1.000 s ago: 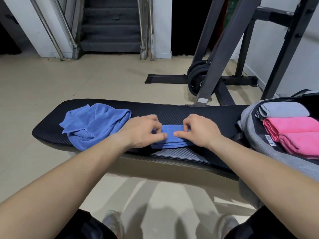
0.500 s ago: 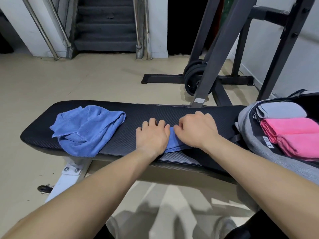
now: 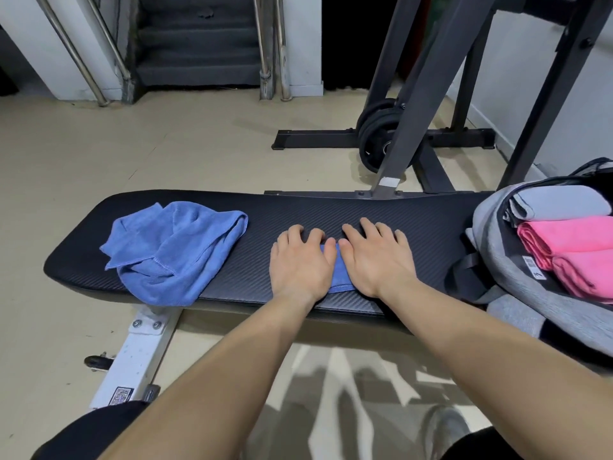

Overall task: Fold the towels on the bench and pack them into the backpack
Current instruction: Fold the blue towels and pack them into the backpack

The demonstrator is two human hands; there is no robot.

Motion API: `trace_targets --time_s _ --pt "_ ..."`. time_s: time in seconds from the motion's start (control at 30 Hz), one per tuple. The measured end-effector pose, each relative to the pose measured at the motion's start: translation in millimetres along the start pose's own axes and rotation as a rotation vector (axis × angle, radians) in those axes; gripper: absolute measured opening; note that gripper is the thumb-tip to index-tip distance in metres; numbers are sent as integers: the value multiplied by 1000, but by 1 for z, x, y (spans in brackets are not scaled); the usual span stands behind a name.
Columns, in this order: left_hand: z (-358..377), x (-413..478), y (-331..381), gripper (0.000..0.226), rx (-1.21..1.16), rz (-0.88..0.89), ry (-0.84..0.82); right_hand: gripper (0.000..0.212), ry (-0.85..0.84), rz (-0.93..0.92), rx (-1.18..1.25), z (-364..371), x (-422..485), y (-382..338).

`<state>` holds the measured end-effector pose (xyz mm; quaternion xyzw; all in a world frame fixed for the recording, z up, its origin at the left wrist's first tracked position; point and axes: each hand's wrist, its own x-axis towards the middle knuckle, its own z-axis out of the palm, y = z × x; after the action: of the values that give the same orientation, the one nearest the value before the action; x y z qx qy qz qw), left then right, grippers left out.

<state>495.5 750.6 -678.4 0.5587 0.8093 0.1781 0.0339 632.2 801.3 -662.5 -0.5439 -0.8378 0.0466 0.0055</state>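
A small folded blue towel [image 3: 340, 272] lies on the black bench [image 3: 424, 227], mostly hidden under my hands. My left hand [image 3: 300, 263] and my right hand [image 3: 376, 257] press flat on it side by side, fingers spread and straight. A second blue towel [image 3: 175, 250] lies crumpled on the bench's left part. At the right end stands an open grey backpack [image 3: 487, 220] holding a folded grey towel [image 3: 560, 202] and two folded pink towels [image 3: 570, 244].
A dark squat rack with weight plates [image 3: 378, 134] stands behind the bench. Stairs with metal rails [image 3: 195, 44] rise at the back. The bench's white leg [image 3: 139, 356] reaches the beige floor at lower left. My shoe [image 3: 444, 429] shows below.
My hands went from pinching the folded blue towel's edges to pressing flat on top of it, fingers now spread. The view has shifted slightly.
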Motion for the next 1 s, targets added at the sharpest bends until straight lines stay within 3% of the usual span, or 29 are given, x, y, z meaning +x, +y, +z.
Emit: trace_targets --time_s 0.13,0.3,0.53,0.63,0.8,1.0 --pt "-4 2 -4 46 -39 42 -53 56 -37 -43 57 -2 0 5" --pt "-19 -4 -29 44 -339 123 -238 67 -36 -156 181 -3 -11 23" --pt "-52 -19 -17 30 -207 134 -228 45 -128 -176 340 -31 -31 35" --pt "-70 -28 3 33 -240 128 -206 47 -161 -143 387 -53 -44 42" --pt "-99 -41 74 31 -410 183 -105 50 5 -36 632 -105 -84 99" --pt "-103 -39 199 37 -610 291 -61 63 253 231 932 -149 -124 207"
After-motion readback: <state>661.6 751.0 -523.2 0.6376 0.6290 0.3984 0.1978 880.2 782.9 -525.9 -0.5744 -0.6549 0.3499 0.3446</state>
